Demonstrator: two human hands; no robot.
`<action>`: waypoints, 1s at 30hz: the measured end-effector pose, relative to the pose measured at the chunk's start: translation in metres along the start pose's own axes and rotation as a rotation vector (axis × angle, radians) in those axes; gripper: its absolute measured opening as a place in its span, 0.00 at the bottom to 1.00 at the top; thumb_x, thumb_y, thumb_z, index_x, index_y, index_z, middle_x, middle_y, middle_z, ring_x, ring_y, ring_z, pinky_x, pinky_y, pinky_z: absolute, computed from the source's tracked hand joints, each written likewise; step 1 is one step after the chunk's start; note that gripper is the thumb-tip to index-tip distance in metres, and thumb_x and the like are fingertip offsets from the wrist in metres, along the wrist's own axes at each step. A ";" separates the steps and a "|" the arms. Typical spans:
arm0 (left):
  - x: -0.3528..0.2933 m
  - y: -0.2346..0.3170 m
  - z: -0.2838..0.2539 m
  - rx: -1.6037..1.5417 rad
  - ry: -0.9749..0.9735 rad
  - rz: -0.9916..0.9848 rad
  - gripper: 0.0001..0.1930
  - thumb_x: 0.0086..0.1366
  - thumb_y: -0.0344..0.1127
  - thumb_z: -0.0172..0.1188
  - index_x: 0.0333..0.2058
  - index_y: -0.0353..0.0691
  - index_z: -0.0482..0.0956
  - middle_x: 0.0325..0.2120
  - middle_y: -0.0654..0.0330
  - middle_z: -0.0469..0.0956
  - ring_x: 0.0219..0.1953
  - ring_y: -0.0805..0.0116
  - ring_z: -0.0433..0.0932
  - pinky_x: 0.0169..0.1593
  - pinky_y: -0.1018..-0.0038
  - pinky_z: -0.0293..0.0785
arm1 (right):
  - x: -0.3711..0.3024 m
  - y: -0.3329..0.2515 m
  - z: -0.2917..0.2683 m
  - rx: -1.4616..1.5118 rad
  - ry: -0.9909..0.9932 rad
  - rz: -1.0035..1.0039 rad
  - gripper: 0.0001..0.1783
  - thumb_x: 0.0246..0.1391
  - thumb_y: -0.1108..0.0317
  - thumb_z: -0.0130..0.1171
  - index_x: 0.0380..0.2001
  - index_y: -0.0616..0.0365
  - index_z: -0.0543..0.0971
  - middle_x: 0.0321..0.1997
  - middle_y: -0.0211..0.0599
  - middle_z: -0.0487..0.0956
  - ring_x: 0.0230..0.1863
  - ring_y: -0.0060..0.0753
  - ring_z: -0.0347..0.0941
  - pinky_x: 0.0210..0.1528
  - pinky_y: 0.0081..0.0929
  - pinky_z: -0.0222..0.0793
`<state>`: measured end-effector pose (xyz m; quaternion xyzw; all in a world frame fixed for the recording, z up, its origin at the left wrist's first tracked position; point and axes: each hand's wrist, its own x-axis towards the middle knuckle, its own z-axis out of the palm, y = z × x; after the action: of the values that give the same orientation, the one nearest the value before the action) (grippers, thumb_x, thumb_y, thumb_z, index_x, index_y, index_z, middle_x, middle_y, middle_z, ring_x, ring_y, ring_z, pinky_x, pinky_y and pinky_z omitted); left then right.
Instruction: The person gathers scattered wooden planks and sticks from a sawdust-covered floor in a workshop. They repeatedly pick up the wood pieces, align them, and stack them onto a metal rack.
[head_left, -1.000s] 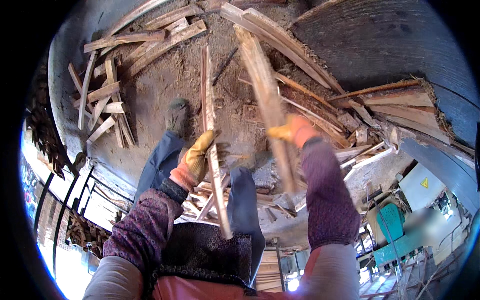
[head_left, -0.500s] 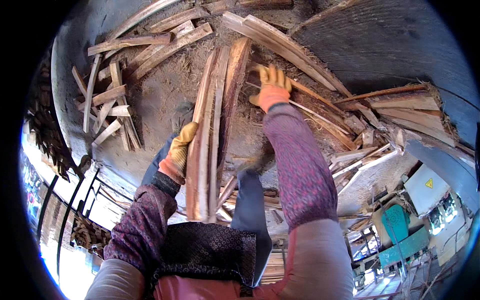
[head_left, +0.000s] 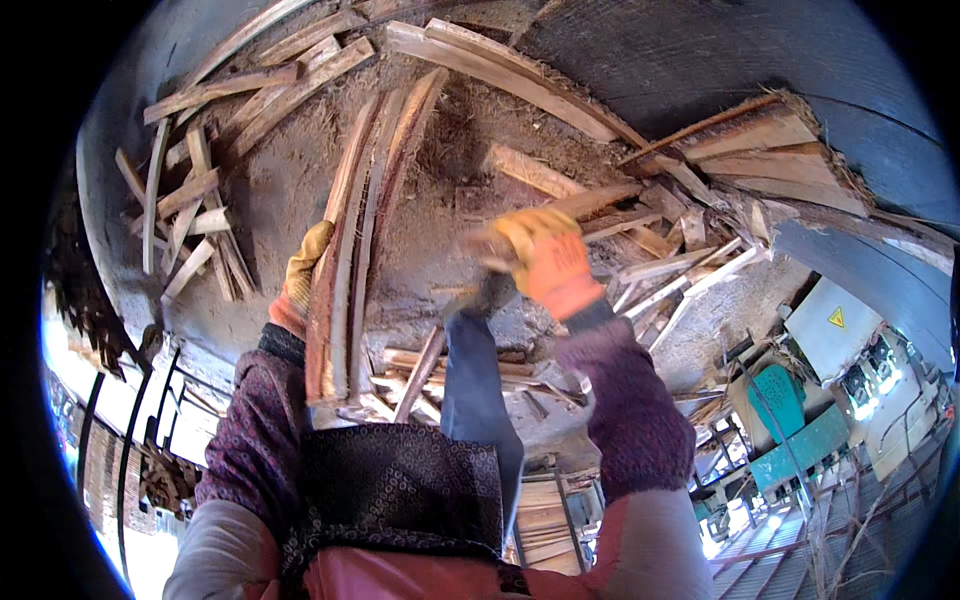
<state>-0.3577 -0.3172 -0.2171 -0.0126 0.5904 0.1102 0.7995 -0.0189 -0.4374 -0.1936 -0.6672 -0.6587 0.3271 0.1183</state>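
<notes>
- Dark patterned apron [head_left: 400,485] at the lower middle of the frame; trouser leg [head_left: 478,385] just above it.
- Left forearm, in a purple sleeve [head_left: 255,425], rises from the lower left, nearly upright.
- Right forearm, likewise sleeved, rises from the lower right and leans inward at the wrist.
- Left hand [head_left: 302,275], gloved, left of centre: fingers curled, clamped on the left edge of the long boards [head_left: 350,240].
- Long boards: side by side, tilted slightly right at the top, left of centre.
- Right hand [head_left: 548,258], gloved, just right of centre: back uppermost, fingers pointing left; a brown blur at the fingertips, grip cannot be determined.
- Short sticks [head_left: 190,215], crossed in a heap, upper left.
- Teal machine [head_left: 775,400], lower right.
</notes>
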 end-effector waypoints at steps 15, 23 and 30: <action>-0.030 -0.141 0.027 -0.503 -0.486 0.884 0.46 0.60 0.72 0.56 0.59 0.32 0.70 0.58 0.41 0.71 0.61 0.49 0.71 0.68 0.54 0.63 | -0.066 -0.167 0.025 1.451 0.197 0.982 0.40 0.46 0.57 0.65 0.63 0.59 0.69 0.64 0.46 0.69 0.63 0.47 0.67 0.64 0.39 0.65; -0.043 -0.060 0.000 -0.363 -0.666 -0.139 0.41 0.59 0.67 0.61 0.57 0.34 0.72 0.58 0.44 0.72 0.60 0.51 0.72 0.65 0.55 0.66 | -0.052 -0.133 0.069 1.726 0.254 1.159 0.23 0.58 0.55 0.63 0.50 0.61 0.78 0.43 0.40 0.80 0.44 0.37 0.79 0.52 0.36 0.78; -0.138 -0.041 -0.040 -0.541 -0.736 -0.360 0.33 0.60 0.60 0.65 0.53 0.37 0.77 0.55 0.47 0.75 0.57 0.53 0.73 0.61 0.56 0.71 | -0.107 -0.219 -0.027 2.329 0.392 1.249 0.17 0.62 0.59 0.60 0.47 0.58 0.77 0.47 0.43 0.83 0.46 0.43 0.81 0.51 0.46 0.81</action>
<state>-0.4261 -0.3857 -0.1034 -0.2817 0.2074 0.1169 0.9295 -0.1696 -0.5098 -0.0146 -0.4013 0.4440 0.5932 0.5385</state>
